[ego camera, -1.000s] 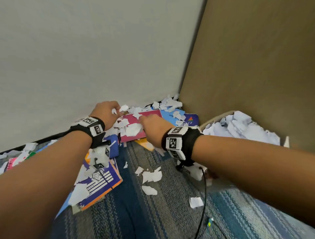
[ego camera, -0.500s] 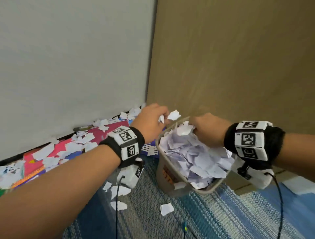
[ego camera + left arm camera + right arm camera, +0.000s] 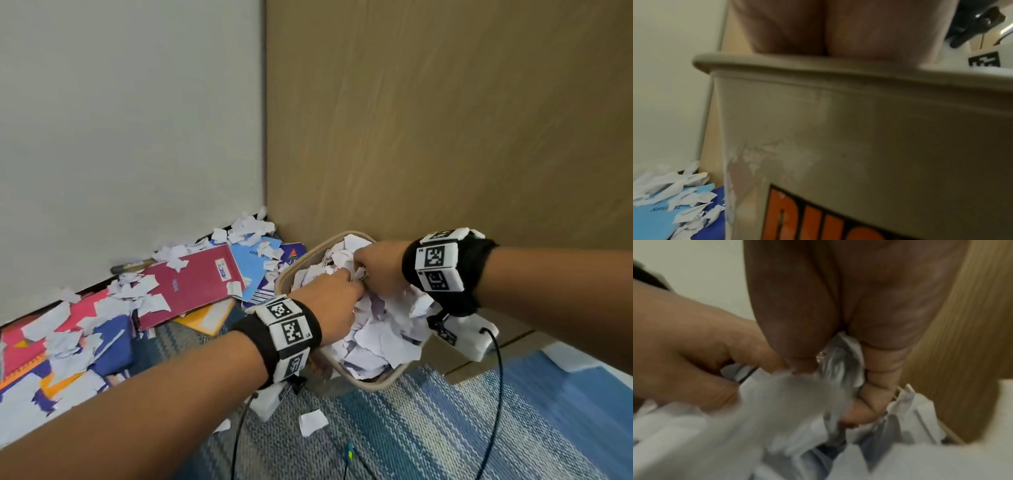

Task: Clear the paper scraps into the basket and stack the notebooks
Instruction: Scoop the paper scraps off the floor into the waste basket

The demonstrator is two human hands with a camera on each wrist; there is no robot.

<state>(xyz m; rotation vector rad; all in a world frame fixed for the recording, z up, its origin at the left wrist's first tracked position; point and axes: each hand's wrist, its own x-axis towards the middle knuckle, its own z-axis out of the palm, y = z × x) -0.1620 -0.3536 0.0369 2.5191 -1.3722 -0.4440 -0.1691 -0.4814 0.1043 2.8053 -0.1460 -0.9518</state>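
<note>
Dropped lower since half a second ago, both hands, from above the rim down onto the heap. Left hand [image 3: 334,303] lay knuckles-up on the crumpled paper scraps [image 3: 373,339] inside the basket [image 3: 380,383], meeting the right hand [image 3: 378,267] at the middle of the pile. Right fingers [image 3: 877,395] curled tight round a wad of white scraps, seen close in the right wrist view. Left fingers bent into the paper; could not tell whether gripping or only pressing.

Stood on the striped woven carpet [image 3: 428,428], the basket: smooth beige plastic, rounded rolled rim, orange-lettered label on its wall, heaped past the brim with torn, creased white paper. Tucked against the brown wood-grain wall panel [image 3: 445,120] at 12 o'clock, close to the room's corner.

Lay at 9 o'clock of the basket, a spread of flat glossy notebooks: maroon notebook [image 3: 195,284] topmost, light blue notebook [image 3: 255,260] and dark blue one just beside the basket's wall, pink, orange and purple covers further toward 8 o'clock, all strewn with ragged scraps. Piled thickest in the corner along the white wall [image 3: 130,120]. One loose scrap [image 3: 311,421] on open carpet at 6 o'clock, beside thin black cables.
</note>
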